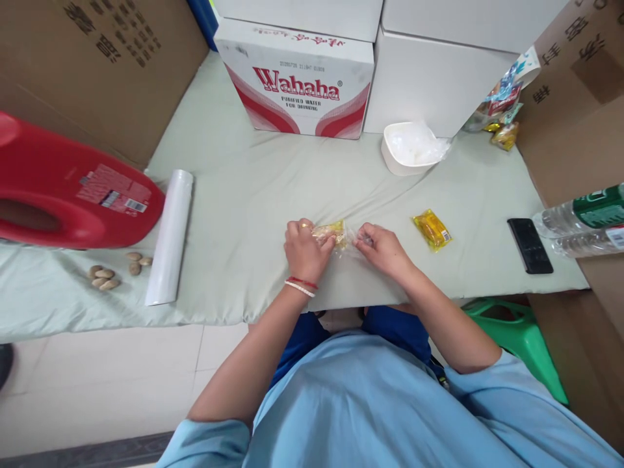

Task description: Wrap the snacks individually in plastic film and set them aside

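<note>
A small yellow snack packet (337,229) lies on the cloth-covered table (234,195), with clear plastic wrap (348,237) around it. My left hand (306,250) is closed on the packet's left end. On the other side, my right hand (381,248) pinches the loose clear plastic to the right of the packet. A second yellow snack packet (432,230) rests on the cloth to the right of my right hand, touched by neither hand.
To the left are a white plastic roll (170,237), several brown nuts (103,278) and a big red jug (73,188). A Wahaha carton (305,91) and a white bowl (402,162) with clear plastic stand behind. Rightward are a phone (530,246) and bottles (560,221).
</note>
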`<state>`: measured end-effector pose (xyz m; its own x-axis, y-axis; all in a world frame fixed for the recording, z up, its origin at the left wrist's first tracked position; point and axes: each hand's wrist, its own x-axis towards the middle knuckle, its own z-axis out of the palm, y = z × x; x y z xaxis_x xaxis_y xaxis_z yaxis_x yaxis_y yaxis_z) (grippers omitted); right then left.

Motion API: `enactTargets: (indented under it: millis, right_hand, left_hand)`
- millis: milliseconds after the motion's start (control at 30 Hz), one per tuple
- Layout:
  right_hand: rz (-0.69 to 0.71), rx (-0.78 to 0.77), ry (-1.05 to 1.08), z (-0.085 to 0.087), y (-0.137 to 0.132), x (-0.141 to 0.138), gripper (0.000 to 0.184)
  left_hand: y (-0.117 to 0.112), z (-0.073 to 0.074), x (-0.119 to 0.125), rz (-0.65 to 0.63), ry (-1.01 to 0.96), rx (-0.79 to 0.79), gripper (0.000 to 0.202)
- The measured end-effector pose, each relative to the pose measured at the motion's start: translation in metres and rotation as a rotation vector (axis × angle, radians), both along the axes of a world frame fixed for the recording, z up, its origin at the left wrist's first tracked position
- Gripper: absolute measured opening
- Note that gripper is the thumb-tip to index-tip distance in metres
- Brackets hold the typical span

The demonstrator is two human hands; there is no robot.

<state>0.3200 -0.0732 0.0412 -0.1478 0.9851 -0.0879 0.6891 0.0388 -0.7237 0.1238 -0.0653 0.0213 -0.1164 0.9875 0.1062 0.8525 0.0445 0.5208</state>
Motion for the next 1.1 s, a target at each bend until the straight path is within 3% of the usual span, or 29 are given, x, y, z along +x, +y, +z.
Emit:
enactTargets:
  millis: [100, 200, 300, 367, 467, 567, 633, 700, 767, 867, 1000, 1100]
  right_hand:
    - [-0.026, -0.073, 0.282, 0.004, -0.01, -0.019, 0.024]
    - [-0.137, -0.237, 0.686, -0.005, -0.019, -0.031, 0.048]
    - [-0.205, -0.444, 1.071, -0.015, -0.03, -0.036, 0.064]
    - [-0.252, -0.484, 1.19, -0.019, -0.036, -0.038, 0.06]
    - [-0.309, -0.475, 1.232, -0.02, -0.041, -0.038, 0.046]
    - [-0.307, -0.49, 1.249, -0.021, -0.039, -0.034, 0.045]
    - [-0.334, -0.468, 1.275, -0.024, -0.036, -0.03, 0.046]
    - [-0.373, -0.43, 1.295, -0.028, -0.034, -0.026, 0.043]
    - [-0.359, -0.426, 1.287, -0.032, -0.035, -0.023, 0.042]
    - [-0.21, -0.463, 1.201, -0.038, -0.039, -0.02, 0.048]
    - [-0.119, -0.321, 0.949, -0.03, -0.038, -0.004, 0.048]
    - [-0.189, -0.163, 0.8, -0.008, -0.023, 0.039, 0.051]
  left_hand:
    - [-0.013, 0.009, 0.017, -0.098, 0.062, 0.114, 0.016]
    - [-0.024, 0.012, 0.026, -0.288, 0.082, 0.217, 0.017]
    - [-0.033, 0.004, 0.026, -0.559, -0.054, 0.238, 0.049]
    - [-0.039, -0.003, 0.024, -0.694, -0.199, 0.213, 0.073]
    - [-0.044, -0.009, 0.019, -0.755, -0.54, 0.166, 0.088]
    - [-0.042, -0.005, 0.012, -0.646, -0.981, 0.123, 0.081]
    - [-0.037, 0.001, 0.008, -0.346, -1.156, 0.143, 0.069]
    - [-0.033, 0.007, 0.004, -0.003, -1.175, 0.118, 0.059]
    - [-0.03, 0.011, 0.002, 0.132, -1.122, -0.043, 0.061]
    - [-0.027, 0.014, 0.007, -0.011, -0.979, -0.3, 0.07]
    - [-0.022, 0.011, 0.016, -0.131, -0.915, -0.288, 0.075]
    - [-0.013, 0.005, 0.004, -0.19, -0.824, -0.176, 0.077]
